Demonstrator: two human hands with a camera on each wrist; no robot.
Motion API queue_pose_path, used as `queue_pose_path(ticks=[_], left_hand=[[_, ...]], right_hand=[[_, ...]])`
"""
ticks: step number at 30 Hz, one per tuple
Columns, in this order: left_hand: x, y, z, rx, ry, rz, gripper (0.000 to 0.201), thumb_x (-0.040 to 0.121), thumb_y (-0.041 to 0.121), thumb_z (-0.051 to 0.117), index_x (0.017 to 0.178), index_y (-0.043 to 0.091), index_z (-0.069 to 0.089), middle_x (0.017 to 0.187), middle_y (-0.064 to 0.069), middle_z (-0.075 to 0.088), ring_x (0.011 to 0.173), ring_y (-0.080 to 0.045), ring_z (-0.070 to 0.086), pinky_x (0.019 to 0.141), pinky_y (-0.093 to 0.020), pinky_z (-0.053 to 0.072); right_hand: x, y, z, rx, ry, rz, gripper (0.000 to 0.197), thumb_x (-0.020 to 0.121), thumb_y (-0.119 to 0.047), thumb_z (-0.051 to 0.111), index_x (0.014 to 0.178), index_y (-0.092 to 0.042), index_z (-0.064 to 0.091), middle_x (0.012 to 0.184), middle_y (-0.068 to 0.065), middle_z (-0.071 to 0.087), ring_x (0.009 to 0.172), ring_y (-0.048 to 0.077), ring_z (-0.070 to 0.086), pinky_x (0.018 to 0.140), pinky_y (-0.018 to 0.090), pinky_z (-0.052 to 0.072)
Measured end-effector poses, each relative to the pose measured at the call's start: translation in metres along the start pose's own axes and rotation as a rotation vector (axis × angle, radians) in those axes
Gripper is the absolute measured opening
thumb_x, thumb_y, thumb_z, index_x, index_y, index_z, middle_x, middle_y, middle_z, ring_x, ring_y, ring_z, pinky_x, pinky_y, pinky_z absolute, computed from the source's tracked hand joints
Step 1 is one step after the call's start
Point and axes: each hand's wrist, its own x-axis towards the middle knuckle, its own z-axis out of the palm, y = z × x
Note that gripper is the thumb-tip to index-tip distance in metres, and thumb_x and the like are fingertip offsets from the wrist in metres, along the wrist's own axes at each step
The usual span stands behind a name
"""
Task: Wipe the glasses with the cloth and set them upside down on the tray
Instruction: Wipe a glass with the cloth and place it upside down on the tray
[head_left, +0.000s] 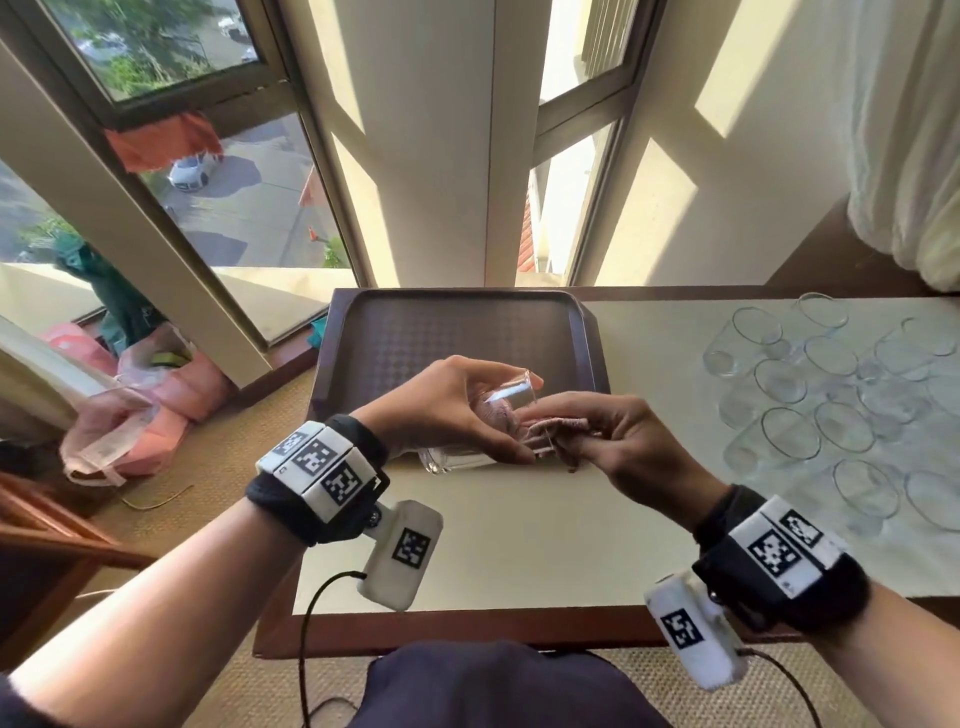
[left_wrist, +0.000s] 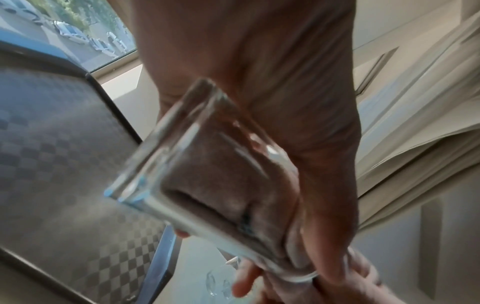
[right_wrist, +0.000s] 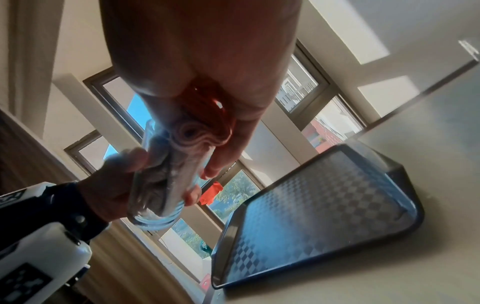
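My left hand grips a clear glass on its side above the tray's near edge, thumb on top and fingers beneath. A pink cloth is stuffed into its mouth, and my right hand pinches the bunched end. In the left wrist view the cloth fills the glass down to its thick base, under my left palm. The right wrist view shows the rolled cloth entering the glass. The dark checkered tray holds no glasses.
Several clear glasses stand on a white sheet at the right of the cream table. Windows and a wall pillar rise right behind the tray. A pale curtain hangs at far right. Pink bags lie on the floor, left.
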Motion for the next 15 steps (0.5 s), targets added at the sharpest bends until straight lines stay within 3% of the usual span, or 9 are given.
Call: queue_pose_path(ticks=[3, 6, 9, 12, 15], left_hand=[[0.002, 0.003, 0.003, 0.003, -0.038, 0.003, 0.063, 0.069, 0.011, 0.091, 0.127, 0.014, 0.068, 0.109, 0.000, 0.076, 0.101, -0.017, 0.073, 0.094, -0.030, 0.056], [0.004, 0.006, 0.004, -0.023, -0.047, -0.005, 0.053, 0.070, 0.008, 0.089, 0.120, 0.009, 0.070, 0.104, -0.006, 0.077, 0.099, -0.027, 0.073, 0.091, -0.033, 0.057], [0.005, 0.005, 0.002, -0.066, -0.091, -0.022, 0.050, 0.073, 0.008, 0.088, 0.118, 0.005, 0.069, 0.105, -0.013, 0.075, 0.098, -0.032, 0.072, 0.091, -0.043, 0.058], [0.004, 0.004, 0.000, -0.128, -0.150, -0.001, 0.066, 0.066, 0.020, 0.090, 0.124, 0.007, 0.064, 0.112, -0.019, 0.072, 0.106, -0.041, 0.068, 0.097, -0.053, 0.054], [-0.002, -0.002, -0.005, -0.227, -0.224, 0.026, 0.089, 0.060, 0.033, 0.094, 0.136, 0.006, 0.055, 0.119, -0.019, 0.068, 0.107, -0.033, 0.067, 0.094, -0.045, 0.056]], right_hand=[[0.001, -0.004, 0.004, 0.091, -0.127, 0.106, 0.050, 0.071, -0.002, 0.049, 0.117, -0.013, 0.067, 0.109, 0.021, 0.069, 0.088, 0.016, 0.064, 0.072, 0.036, 0.058], [0.005, -0.004, 0.000, 0.044, -0.301, 0.071, 0.060, 0.070, 0.006, 0.058, 0.127, -0.010, 0.060, 0.114, 0.024, 0.065, 0.101, 0.014, 0.064, 0.085, 0.033, 0.056], [0.011, 0.002, 0.003, 0.005, -0.194, -0.021, 0.044, 0.074, 0.002, 0.077, 0.117, -0.001, 0.068, 0.104, 0.009, 0.072, 0.097, 0.013, 0.069, 0.084, 0.027, 0.055], [0.014, 0.000, 0.002, 0.002, -0.066, -0.132, 0.031, 0.073, 0.000, 0.079, 0.101, 0.010, 0.072, 0.094, 0.014, 0.075, 0.085, 0.018, 0.071, 0.078, 0.031, 0.058], [0.013, -0.008, -0.008, 0.007, -0.091, -0.170, 0.025, 0.072, 0.003, 0.080, 0.096, 0.005, 0.074, 0.092, 0.019, 0.074, 0.084, 0.026, 0.072, 0.080, 0.036, 0.059]])
